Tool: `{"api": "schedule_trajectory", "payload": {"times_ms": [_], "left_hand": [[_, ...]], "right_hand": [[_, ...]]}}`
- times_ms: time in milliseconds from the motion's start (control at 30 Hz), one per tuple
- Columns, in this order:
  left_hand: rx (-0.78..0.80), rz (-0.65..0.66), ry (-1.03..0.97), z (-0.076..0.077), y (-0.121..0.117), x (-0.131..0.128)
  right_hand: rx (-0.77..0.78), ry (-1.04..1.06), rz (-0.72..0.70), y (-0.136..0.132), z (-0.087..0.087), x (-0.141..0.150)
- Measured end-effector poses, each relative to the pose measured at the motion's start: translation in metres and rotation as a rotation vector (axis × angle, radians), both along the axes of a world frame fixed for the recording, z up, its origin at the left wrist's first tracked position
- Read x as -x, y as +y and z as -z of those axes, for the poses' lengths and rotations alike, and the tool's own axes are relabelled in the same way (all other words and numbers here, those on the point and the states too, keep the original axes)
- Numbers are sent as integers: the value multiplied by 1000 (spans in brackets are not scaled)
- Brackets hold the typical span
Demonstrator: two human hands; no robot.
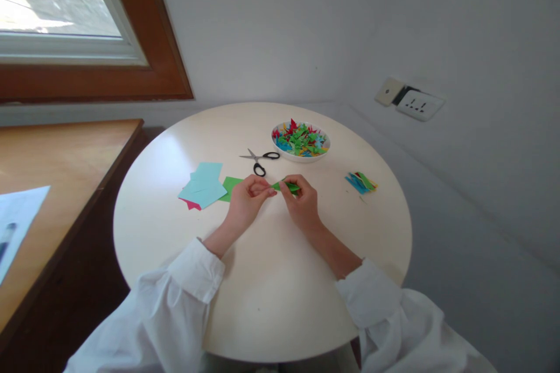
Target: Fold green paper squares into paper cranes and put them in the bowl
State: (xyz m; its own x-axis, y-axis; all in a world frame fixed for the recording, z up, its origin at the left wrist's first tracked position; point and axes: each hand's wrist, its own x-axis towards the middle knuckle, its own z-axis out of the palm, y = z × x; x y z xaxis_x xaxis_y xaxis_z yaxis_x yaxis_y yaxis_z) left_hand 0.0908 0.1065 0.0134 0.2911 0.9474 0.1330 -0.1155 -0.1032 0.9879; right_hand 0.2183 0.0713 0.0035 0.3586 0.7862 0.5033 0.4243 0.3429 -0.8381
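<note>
A small folded piece of green paper (292, 187) is held between my two hands above the round table. My left hand (247, 199) pinches its left end with thumb and fingertips. On its right side, my right hand (301, 201) grips it, covering part of the folds. Beside my left hand lie light blue paper sheets (203, 186), with a green sheet (231, 186) and a bit of pink paper (192, 205) showing under or next to them. Open scissors (258, 157) with black handles rest just beyond my hands.
A white bowl (301, 158) full of colourful folded paper pieces stands at the back of the white table (280, 303). To the right is a small pile of folded paper strips (361, 182). A wooden desk (65, 157) adjoins on the left; a wall socket (420, 105) is at right.
</note>
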Motion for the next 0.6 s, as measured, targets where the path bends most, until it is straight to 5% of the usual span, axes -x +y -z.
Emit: {"api": "schedule_trajectory", "payload": {"times_ms": [600], "left_hand": [[-88,-36,39,-1,0,1]], "right_hand": [[40,61,-3,2,2,1]]}}
